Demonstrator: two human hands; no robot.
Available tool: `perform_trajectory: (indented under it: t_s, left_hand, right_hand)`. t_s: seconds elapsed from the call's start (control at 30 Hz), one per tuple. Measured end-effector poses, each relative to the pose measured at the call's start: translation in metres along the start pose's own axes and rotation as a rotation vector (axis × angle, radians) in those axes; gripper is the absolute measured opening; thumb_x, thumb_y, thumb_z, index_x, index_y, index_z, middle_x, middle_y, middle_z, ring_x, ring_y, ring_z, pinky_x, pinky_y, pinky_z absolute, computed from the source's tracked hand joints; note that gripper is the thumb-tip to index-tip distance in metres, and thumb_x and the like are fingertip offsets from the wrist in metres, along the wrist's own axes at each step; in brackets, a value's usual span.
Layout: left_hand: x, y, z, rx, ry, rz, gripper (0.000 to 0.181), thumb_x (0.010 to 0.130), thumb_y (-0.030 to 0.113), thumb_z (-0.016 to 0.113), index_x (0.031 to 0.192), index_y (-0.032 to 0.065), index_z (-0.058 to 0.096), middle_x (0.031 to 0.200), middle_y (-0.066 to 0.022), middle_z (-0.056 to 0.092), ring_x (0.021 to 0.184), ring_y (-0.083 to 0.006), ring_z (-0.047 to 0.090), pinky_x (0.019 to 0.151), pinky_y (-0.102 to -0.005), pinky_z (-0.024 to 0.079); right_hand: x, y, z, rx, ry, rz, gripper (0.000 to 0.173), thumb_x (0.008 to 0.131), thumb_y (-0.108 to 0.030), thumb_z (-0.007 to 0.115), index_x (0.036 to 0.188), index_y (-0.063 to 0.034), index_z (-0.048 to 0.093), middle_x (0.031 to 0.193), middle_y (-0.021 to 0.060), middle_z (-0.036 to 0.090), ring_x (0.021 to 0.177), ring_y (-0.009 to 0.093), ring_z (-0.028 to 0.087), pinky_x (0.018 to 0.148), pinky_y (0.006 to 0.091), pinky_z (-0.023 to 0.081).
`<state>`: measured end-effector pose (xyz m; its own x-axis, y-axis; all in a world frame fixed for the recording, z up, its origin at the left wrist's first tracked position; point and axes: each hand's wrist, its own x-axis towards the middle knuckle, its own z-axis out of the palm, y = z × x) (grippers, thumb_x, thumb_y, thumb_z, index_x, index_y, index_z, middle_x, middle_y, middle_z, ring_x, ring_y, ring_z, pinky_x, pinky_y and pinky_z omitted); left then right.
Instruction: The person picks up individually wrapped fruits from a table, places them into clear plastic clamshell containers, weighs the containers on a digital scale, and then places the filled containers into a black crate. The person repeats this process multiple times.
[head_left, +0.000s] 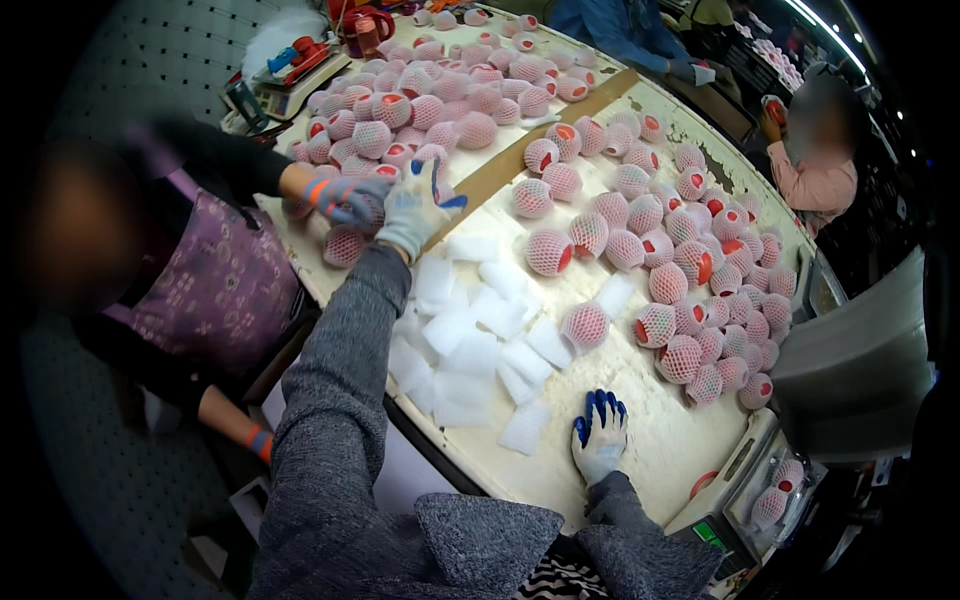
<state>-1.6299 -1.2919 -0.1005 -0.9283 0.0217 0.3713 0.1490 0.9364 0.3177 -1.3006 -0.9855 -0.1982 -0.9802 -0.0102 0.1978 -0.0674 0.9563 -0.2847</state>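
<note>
My left hand (414, 211), in a pale glove with blue-coated fingertips, reaches across to the cardboard strip (484, 180), its fingers spread and nothing visible in it. Just beyond lies a pile of red fruits in pink-white foam nets (456, 90). My right hand (601, 439), gloved alike, rests on the white tabletop (547, 480) with its fingers slightly apart. Between my arms are scattered white foam sheets (465, 352). One netted fruit (586, 327) sits at their right edge, and a second group of netted fruits (697, 262) spreads over the right half of the table.
At left, a co-worker's gloved hand (352, 199) is close beside my left hand. A scale (716, 495) holding packed netted fruits (776, 495) stands at lower right, near a metal chute (855, 360). Another scale (292, 90) is at the far left. People work across the table.
</note>
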Motion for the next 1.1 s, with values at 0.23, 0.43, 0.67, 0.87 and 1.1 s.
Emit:
perform_trajectory:
  t_s: [0.23,0.43,0.67,0.87,1.1]
  left_hand:
    - [0.077,-0.024,0.066,0.291,-0.194,0.075,0.067,0.069,0.050,0.073,0.117,0.0070,0.055,0.118,-0.0183,0.053,0.112,-0.0350,0.052,0.091,-0.0444,0.044]
    - [0.129,-0.077,0.090,-0.036,0.135,-0.345,0.046,0.080,0.039,0.062,0.112,0.0059,0.059,0.113,-0.0214,0.059,0.106,-0.0374,0.056,0.089,-0.0443,0.047]
    - [0.136,-0.128,0.060,0.003,-0.004,-0.180,0.042,0.078,0.023,0.062,0.116,0.0059,0.058,0.108,-0.0204,0.062,0.098,-0.0366,0.061,0.087,-0.0428,0.049]
    - [0.062,-0.096,0.022,0.153,-0.659,0.087,0.083,0.065,0.022,0.077,0.138,0.0075,0.040,0.136,-0.0179,0.046,0.123,-0.0317,0.047,0.101,-0.0402,0.040]
    - [0.032,-0.096,0.024,0.325,-0.436,0.076,0.094,0.056,0.024,0.083,0.138,0.0111,0.037,0.132,-0.0146,0.047,0.121,-0.0344,0.046,0.101,-0.0448,0.039]
  right_hand:
    - [0.006,0.002,0.002,0.019,-0.062,0.027,0.048,0.079,-0.018,0.059,0.125,-0.0032,0.054,0.129,0.0173,0.052,0.119,0.036,0.047,0.104,0.0504,0.031]
    - [0.010,0.002,0.001,0.016,-0.088,0.027,0.048,0.076,-0.018,0.062,0.122,-0.0033,0.057,0.126,0.0180,0.054,0.117,0.037,0.048,0.102,0.0511,0.033]
    - [0.015,-0.005,-0.002,0.036,-0.089,0.032,0.048,0.072,-0.012,0.059,0.118,0.0002,0.057,0.123,0.0202,0.055,0.115,0.040,0.050,0.101,0.0522,0.035]
    - [0.014,0.000,0.003,0.016,-0.077,0.036,0.044,0.075,-0.014,0.058,0.117,-0.0012,0.059,0.121,0.0184,0.057,0.114,0.038,0.051,0.100,0.0523,0.036]
    - [0.004,0.006,0.000,0.052,-0.082,0.002,0.045,0.077,-0.015,0.059,0.120,-0.0021,0.058,0.125,0.0171,0.054,0.119,0.036,0.048,0.103,0.0507,0.033]
